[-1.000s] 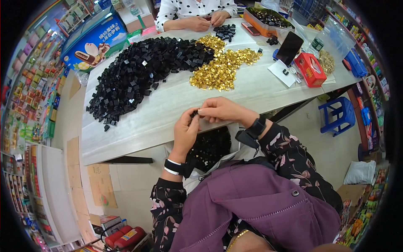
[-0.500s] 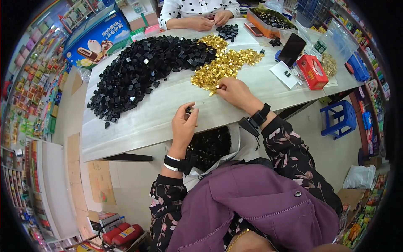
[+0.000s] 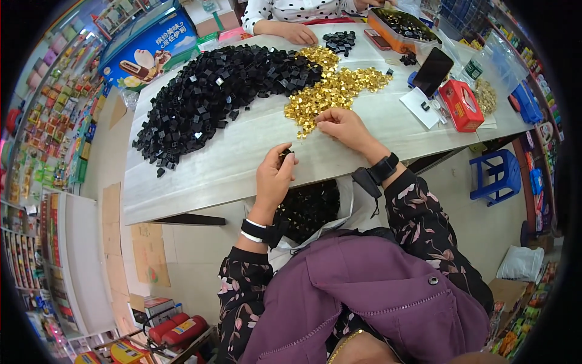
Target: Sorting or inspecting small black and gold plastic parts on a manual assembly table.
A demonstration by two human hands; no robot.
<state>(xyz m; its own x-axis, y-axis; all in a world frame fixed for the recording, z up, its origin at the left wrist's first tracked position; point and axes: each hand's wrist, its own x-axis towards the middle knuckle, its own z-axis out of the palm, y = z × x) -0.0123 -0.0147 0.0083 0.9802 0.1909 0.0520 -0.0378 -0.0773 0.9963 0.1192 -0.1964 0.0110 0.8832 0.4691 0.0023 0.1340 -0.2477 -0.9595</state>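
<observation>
My left hand is raised over the near table edge, thumb and fingers closed on a small black square piece. Just off the near edge of a heap of small shiny gold pieces is my right hand. Its thumb and fingertips are pinched together, and whatever they hold is too small to make out. A large heap of black square pieces spreads over the left half of the table, touching the gold heap. Below the table edge, in front of my lap, a white bag holds many black pieces.
Across the pale table, a co-worker's hand rests beside a small black pile. An orange container, a phone and a red box stand at the right. A blue stool is on the floor.
My right hand has drawn slightly back from the gold heap, still pinched. The co-worker's hands have parted; one has moved toward the orange container. The whole view has shifted a little.
</observation>
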